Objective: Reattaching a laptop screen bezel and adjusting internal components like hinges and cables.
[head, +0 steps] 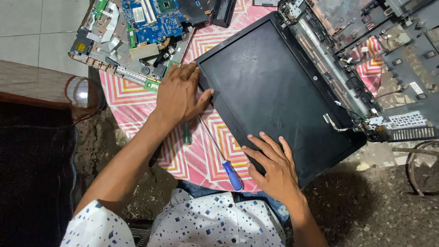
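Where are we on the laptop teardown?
Done: the motherboard lies apart at the table's far left, and the base chassis sits stripped, still hinged to the screen. In hand: the left hand and right hand both press on the edges of the screen bezel. Left: the bezel looks seated; the blue-handled screwdriver lies unused.

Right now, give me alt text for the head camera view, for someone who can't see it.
Both hands, left hand and right hand, press flat on the bezel of a dark laptop screen panel on a pink zigzag-patterned table. A blue-handled screwdriver lies between them; a blue motherboard sits behind.
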